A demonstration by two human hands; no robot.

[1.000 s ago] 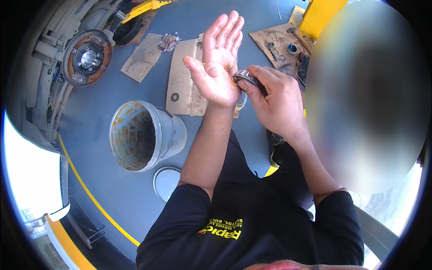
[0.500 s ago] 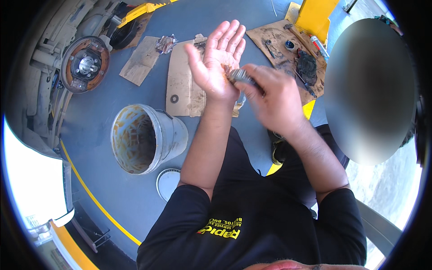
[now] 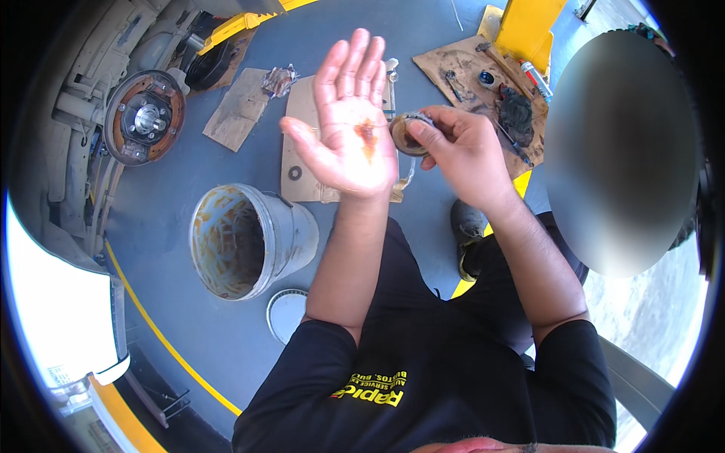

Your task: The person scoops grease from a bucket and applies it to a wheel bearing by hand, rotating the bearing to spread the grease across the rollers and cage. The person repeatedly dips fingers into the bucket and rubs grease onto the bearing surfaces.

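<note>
My left hand (image 3: 349, 140) is held palm up with its fingers stretched out. A smear of brown-orange grease (image 3: 367, 138) lies on its palm. Just to the right, my right hand (image 3: 470, 151) pinches a round metal roller bearing (image 3: 401, 139) between thumb and fingers. The bearing is tilted on edge, apart from the left palm, and its hole faces partly toward that palm. Its far side is hidden by my fingers. Below and left of my hands stands a white bucket (image 3: 294, 235) with grease streaked over its inner wall.
A round lid (image 3: 285, 317) lies by the bucket. Cardboard (image 3: 296, 128) with a washer-like ring (image 3: 295, 173) is beneath my hands. At left is a brake assembly with a hub (image 3: 146, 119). Tools lie on cardboard (image 3: 434, 66) beside a yellow post (image 3: 529, 30). A person (image 3: 619, 158) is at right.
The bearing has come off my left palm and moved slightly right, turning on edge. My left palm now shows the grease smear fully and has shifted a little left.
</note>
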